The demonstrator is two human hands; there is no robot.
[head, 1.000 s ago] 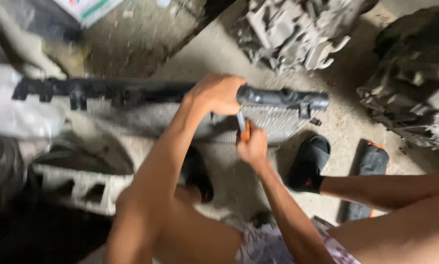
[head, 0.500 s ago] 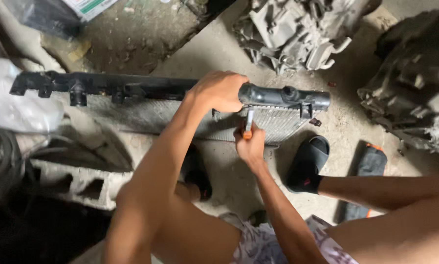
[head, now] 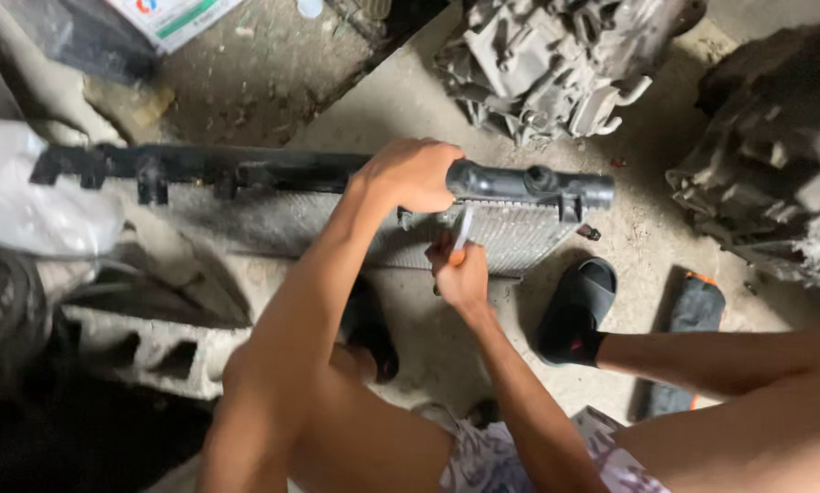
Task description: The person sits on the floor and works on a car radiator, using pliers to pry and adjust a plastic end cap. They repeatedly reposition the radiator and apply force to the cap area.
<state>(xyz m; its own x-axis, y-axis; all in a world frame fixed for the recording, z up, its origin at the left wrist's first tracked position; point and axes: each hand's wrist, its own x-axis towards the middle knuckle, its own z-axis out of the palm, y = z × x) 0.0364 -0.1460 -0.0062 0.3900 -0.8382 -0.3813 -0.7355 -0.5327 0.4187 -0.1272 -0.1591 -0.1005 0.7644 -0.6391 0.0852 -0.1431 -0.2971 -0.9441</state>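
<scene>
both hands busy: left hand [head: 415,173] clamped on radiator [head: 520,228], right hand [head: 460,274] gripping screwdriver [head: 462,233]

Matt black plastic tank [head: 337,172] tops a dull metal radiator core [head: 520,239] over rough concrete floor [head: 410,100].

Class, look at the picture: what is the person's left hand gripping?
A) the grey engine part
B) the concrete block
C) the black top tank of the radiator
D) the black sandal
C: the left hand is closed over the black top tank of the radiator, while the right hand holds a slim tool just below.
</scene>
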